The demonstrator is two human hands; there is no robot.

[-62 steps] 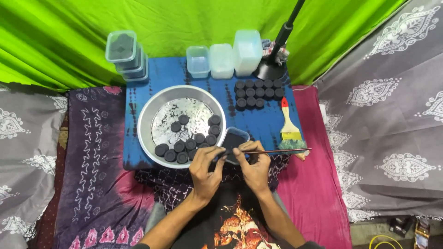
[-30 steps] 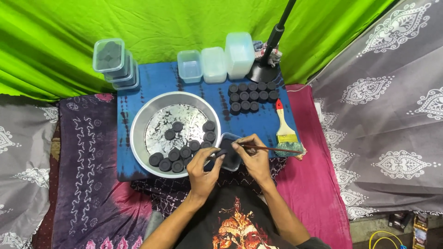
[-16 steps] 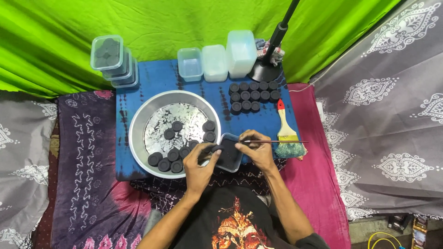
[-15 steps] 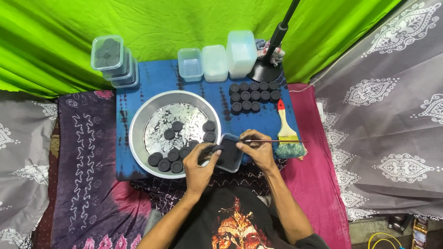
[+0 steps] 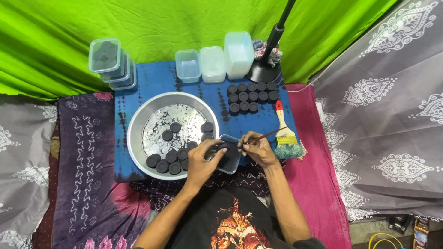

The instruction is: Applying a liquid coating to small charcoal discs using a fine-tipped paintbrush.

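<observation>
Since half a second ago, both hands are staying on the small container, barely shifted. Left hand [image 5: 201, 159] is gripping the small clear container [image 5: 229, 157] holding dark contents, at 6 o'clock on the blue surface [image 5: 152, 83]. Right hand [image 5: 258, 148] is pinching a thin stick [image 5: 270, 135] over it. Steel bowl [image 5: 138, 124] with black discs [image 5: 175, 127] is sitting at 9 o'clock; paintbrush [image 5: 284, 133] at 3 o'clock.

We cannot see tip of thin stick [image 5: 270, 135] behind right hand [image 5: 258, 150]; small container [image 5: 227, 157] contents too dark (half covered by left hand [image 5: 201, 162]); stand pole [image 5: 278, 28] cut by top edge.
</observation>
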